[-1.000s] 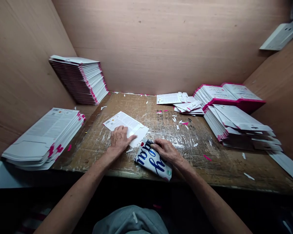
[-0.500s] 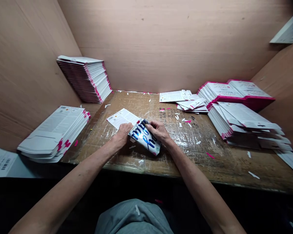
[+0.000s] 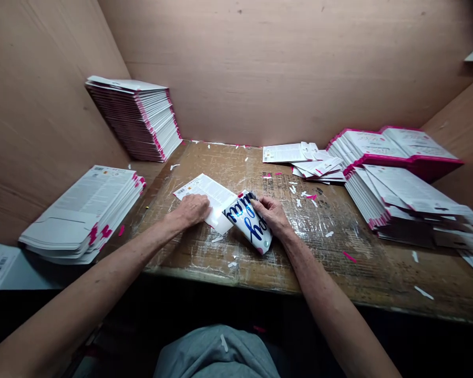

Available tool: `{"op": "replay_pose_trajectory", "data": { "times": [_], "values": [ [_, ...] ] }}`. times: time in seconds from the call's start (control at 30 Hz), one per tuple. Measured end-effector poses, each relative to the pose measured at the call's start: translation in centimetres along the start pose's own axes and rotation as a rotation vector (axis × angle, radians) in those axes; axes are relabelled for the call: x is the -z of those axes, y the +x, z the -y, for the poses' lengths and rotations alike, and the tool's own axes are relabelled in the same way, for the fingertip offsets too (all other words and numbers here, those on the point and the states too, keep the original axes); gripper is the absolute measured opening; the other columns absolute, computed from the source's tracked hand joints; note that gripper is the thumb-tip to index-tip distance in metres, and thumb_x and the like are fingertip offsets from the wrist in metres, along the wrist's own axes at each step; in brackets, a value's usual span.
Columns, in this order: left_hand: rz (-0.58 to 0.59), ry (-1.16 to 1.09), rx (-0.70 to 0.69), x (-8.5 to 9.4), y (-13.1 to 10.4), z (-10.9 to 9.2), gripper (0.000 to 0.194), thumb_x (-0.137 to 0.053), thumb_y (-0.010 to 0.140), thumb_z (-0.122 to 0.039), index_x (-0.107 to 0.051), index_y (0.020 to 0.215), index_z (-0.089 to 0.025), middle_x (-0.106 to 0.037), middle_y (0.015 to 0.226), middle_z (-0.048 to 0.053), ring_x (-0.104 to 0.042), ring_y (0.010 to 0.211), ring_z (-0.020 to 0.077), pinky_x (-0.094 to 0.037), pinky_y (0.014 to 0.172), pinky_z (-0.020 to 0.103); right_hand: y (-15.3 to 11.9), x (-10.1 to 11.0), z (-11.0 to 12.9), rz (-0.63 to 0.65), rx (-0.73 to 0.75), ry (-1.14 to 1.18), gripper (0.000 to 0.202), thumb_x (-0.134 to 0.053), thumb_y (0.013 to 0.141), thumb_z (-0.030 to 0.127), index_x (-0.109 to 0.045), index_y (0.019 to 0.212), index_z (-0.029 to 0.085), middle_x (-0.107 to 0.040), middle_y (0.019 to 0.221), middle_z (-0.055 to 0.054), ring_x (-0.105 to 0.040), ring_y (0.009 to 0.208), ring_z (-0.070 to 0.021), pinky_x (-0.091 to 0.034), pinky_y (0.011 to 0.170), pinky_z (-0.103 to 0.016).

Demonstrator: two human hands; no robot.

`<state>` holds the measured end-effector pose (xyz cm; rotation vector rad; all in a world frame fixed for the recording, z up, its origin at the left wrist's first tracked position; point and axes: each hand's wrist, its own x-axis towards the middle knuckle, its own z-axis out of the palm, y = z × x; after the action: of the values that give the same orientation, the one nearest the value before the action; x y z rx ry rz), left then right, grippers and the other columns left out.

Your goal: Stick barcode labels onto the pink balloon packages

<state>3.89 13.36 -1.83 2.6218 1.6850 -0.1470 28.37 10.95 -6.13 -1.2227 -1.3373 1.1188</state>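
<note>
A shiny white packet with blue lettering (image 3: 253, 231) is held at its upper right by my right hand (image 3: 273, 212), thumb on the top face and fingers out of sight. It tilts above the cardboard-covered table. Left of it lies a flat white printed card (image 3: 218, 195), its right part overlapped by the packet. My left hand (image 3: 196, 208) rests on the card's left part with its fingers curled. Whether anything is under those fingers cannot be made out.
White and pink folded cards stand in a tall stack (image 3: 157, 121) at the back left. A lower stack (image 3: 90, 197) lies at the left. More stacks (image 3: 402, 194) fill the right side, beside loose cards (image 3: 286, 153). Paper scraps dot the table (image 3: 205, 257).
My left hand has come away from the packet and moved left onto the card. The packet and my right hand have shifted slightly right, baring more of the card. The view has shifted a little.
</note>
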Motion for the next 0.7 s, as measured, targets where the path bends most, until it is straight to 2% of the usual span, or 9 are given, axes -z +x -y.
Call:
{"op": "replay_pose_trajectory", "data": {
  "times": [0.1,0.17,0.4,0.53,0.63,0.7],
  "values": [
    [0.004,-0.010,-0.019,0.2,-0.1,-0.1,0.042,-0.050,0.085,-0.053,-0.067,0.082,-0.014,-0.069,0.093,0.014,-0.065,0.088,0.0274,-0.046,0.076,0.034,0.1,0.0,-0.2,-0.014,-0.012,0.006,0.044,-0.066,0.071,0.060,-0.055,0.068,0.018,-0.055,0.060,0.002,-0.045,0.051,-0.0106,-0.036,0.048,-0.023],
    [-0.015,-0.011,-0.025,0.0,-0.3,-0.5,0.045,-0.049,0.085,-0.056,-0.066,0.083,-0.014,-0.068,0.097,0.014,-0.064,0.091,0.0282,-0.046,0.078,0.034,0.2,0.0,-0.2,-0.038,-0.012,0.006,0.042,-0.065,0.073,0.060,-0.055,0.070,0.019,-0.055,0.062,0.002,-0.046,0.052,-0.0111,-0.037,0.049,-0.023],
    [-0.059,-0.016,-0.081,0.1,-0.9,-1.6,0.040,-0.047,0.086,-0.048,-0.066,0.082,-0.014,-0.066,0.093,0.017,-0.064,0.088,0.0330,-0.048,0.074,0.039,0.4,-0.3,-0.1,-0.074,0.019,-0.067,0.040,-0.061,0.075,0.058,-0.054,0.066,0.020,-0.052,0.060,0.002,-0.046,0.055,-0.0112,-0.039,0.051,-0.023],
    [-0.023,0.025,-0.069,0.3,-0.6,-1.9,0.040,-0.047,0.086,-0.045,-0.066,0.087,-0.010,-0.065,0.096,0.020,-0.064,0.088,0.0349,-0.050,0.072,0.041,0.5,-0.5,-0.4,-0.042,0.045,-0.089,0.037,-0.059,0.078,0.055,-0.055,0.069,0.019,-0.054,0.063,0.002,-0.048,0.057,-0.0111,-0.041,0.054,-0.022],
    [0.013,0.048,-0.071,0.3,-0.5,-2.5,0.033,-0.050,0.084,-0.034,-0.067,0.088,-0.006,-0.066,0.093,0.023,-0.066,0.087,0.0367,-0.051,0.070,0.041,0.4,-0.6,-0.5,-0.024,0.058,-0.113,0.036,-0.058,0.081,0.053,-0.055,0.069,0.019,-0.053,0.063,0.002,-0.048,0.058,-0.0111,-0.040,0.054,-0.021],
    [0.023,0.052,-0.085,0.3,-0.4,-3.1,0.026,-0.053,0.080,-0.026,-0.069,0.087,-0.007,-0.068,0.090,0.022,-0.067,0.085,0.0353,-0.051,0.067,0.039,0.3,-0.5,-0.6,-0.010,0.061,-0.126,0.036,-0.059,0.081,0.052,-0.055,0.068,0.019,-0.053,0.062,0.002,-0.048,0.058,-0.0113,-0.039,0.053,-0.021]
  ]
}}
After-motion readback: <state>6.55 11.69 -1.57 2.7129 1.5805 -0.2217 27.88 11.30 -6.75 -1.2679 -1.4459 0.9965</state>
